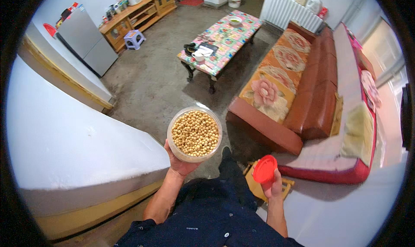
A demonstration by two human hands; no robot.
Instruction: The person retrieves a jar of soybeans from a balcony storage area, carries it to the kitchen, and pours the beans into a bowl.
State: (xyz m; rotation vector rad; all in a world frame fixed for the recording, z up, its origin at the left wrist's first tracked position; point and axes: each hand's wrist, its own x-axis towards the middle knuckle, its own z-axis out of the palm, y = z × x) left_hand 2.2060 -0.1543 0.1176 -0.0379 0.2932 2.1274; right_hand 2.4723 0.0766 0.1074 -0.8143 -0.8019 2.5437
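A round clear plastic tub (171, 142) sits in my left hand (182, 164), which grips it from beneath and the side. Pale soybeans (195, 133) fill it almost to the rim, and its top is uncovered. In my right hand (274, 185) is a red plastic lid (266, 169), held tilted at its edge, well apart from the tub. Part of each hand is hidden behind what it holds.
Ahead stands a coffee table (223, 39) with a patterned cloth, a mug (198, 56) and a bowl (235, 20). A brown leather sofa (264, 124) is at right, a wooden folding chair (254, 182) beside my right hand. A white wall (84, 133) borders my left.
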